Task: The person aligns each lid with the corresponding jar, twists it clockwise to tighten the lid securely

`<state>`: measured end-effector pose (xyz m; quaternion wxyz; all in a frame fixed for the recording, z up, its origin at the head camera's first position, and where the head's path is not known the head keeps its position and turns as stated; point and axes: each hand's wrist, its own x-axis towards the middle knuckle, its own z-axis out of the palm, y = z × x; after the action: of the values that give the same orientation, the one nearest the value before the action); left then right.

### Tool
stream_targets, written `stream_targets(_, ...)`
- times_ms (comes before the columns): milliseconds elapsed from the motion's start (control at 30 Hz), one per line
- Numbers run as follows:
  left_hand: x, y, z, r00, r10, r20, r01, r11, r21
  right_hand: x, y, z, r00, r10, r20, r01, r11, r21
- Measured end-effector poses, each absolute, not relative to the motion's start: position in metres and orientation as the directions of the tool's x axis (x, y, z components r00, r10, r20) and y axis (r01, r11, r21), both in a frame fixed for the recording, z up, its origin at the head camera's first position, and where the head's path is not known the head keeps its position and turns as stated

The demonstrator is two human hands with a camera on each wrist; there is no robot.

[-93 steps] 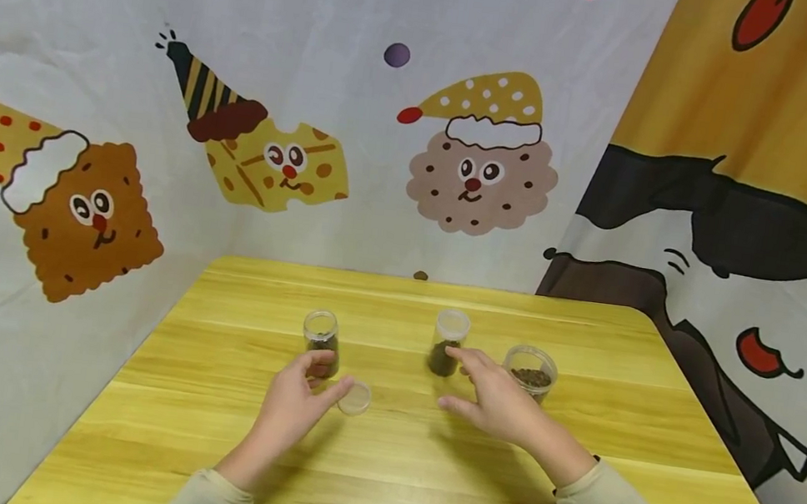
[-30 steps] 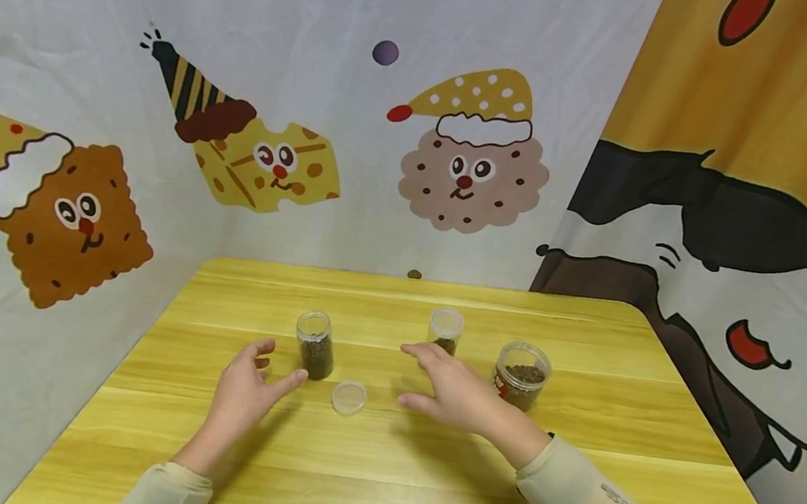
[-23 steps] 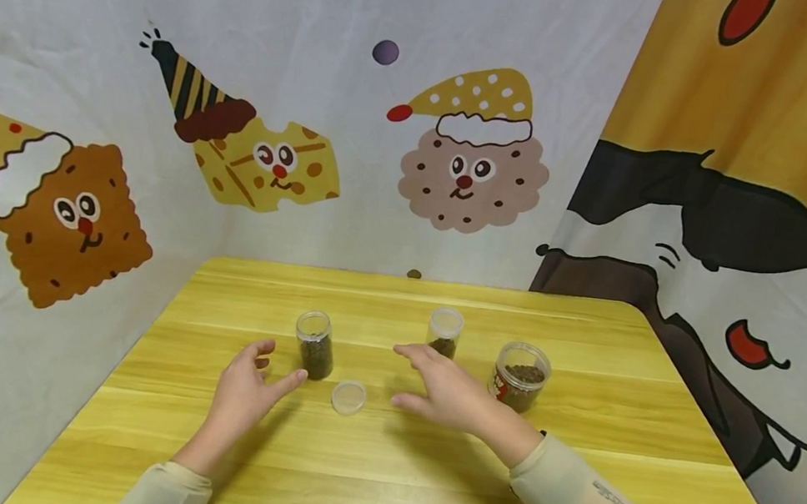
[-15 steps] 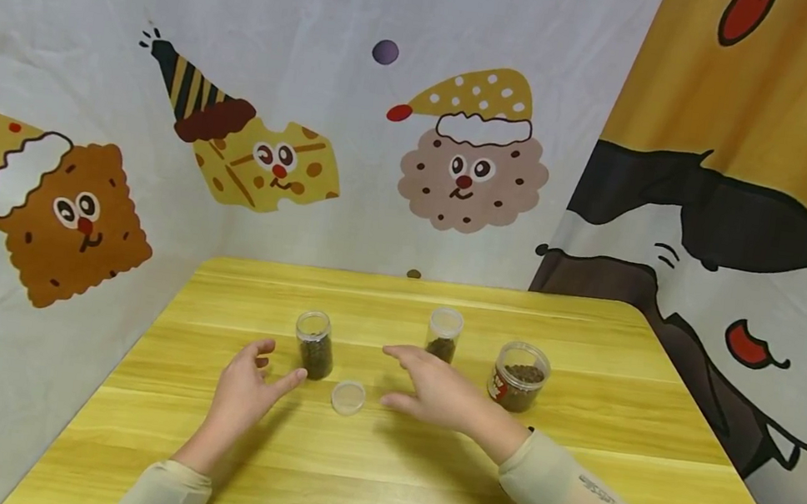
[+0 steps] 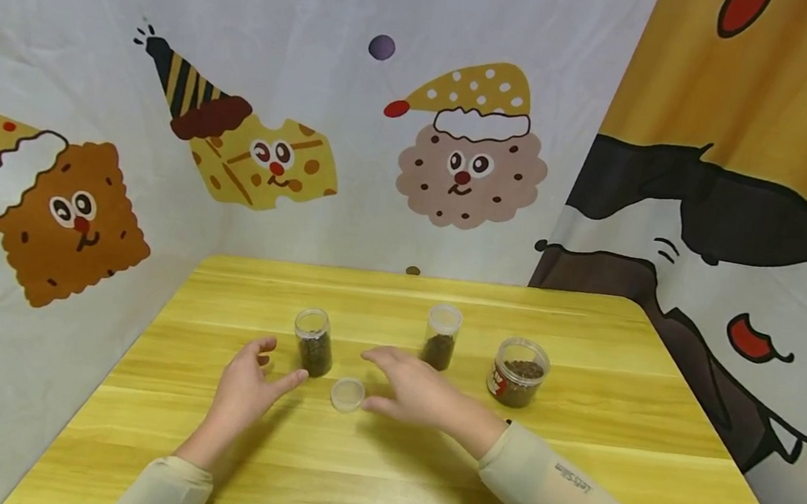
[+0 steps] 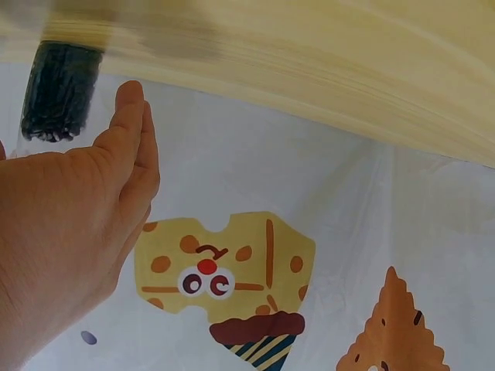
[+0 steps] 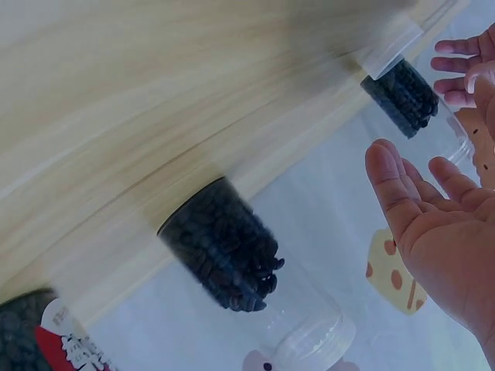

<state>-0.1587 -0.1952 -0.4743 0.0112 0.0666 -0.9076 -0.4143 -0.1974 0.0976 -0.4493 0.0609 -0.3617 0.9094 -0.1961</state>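
My left hand (image 5: 247, 384) is held with relaxed fingers and thumb apart, just left of a clear jar (image 5: 315, 352) of dark contents without a lid. Whether the thumb touches that jar cannot be told. A clear round lid (image 5: 347, 395) lies on the table beside the jar. My right hand (image 5: 417, 390) hovers at the lid's right edge, fingers extended and holding nothing. Behind it stands a taller jar (image 5: 439, 349), partly filled with dark pieces, with a whitish top. In the right wrist view, the dark pieces (image 7: 224, 247) in this jar look like beans or seeds.
A wide, lidless jar (image 5: 518, 375) of brown pieces with a red label stands at the right. The wooden table (image 5: 375, 484) runs back to a cloth wall (image 5: 309, 39) printed with cartoon snacks.
My left hand has drawn back left from the jar and lid. The right hand has moved left from the taller jar toward the lid, uncovering the taller and wide jars.
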Motion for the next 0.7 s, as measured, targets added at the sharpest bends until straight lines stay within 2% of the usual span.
stream_targets(700, -0.166, -0.191, -0.471, -0.994, -0.106, -0.027, -0.091, 0.658, 0.747, -0.200, 0.079, -0.464, -0.690, -0.724, 0.010, -0.689, 0.652, -0.317)
